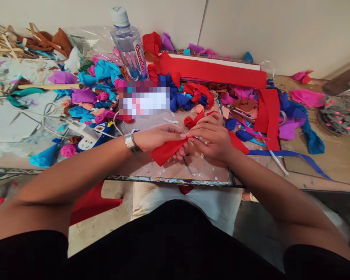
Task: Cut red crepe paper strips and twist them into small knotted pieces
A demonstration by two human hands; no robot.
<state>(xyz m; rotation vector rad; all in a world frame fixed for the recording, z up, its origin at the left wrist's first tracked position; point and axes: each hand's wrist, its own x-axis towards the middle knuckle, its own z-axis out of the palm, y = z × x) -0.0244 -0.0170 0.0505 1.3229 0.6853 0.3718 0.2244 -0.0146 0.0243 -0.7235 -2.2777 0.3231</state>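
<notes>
Between my two hands is a strip of red fabric (165, 151), its flat end sticking out below my left hand (163, 139). The fingers of that hand are closed on the strip, with a metal watch at the wrist. My right hand (211, 138) pinches the same strip at its upper edge, thumb and fingertips meeting my left thumb. A red rolled fabric flower (189, 122) lies just beyond my fingers. Under my right wrist shows more red fabric (239, 143). A thin dark stick (188, 165) points down below my hands, its upper end hidden.
A water bottle (131, 52) stands at the back. Long red strips (216, 72) lie right of it, and a blue ribbon (294, 157) runs along the right front. Blue, pink and purple fabric pieces crowd the table. A power strip (89, 142) with cables sits left.
</notes>
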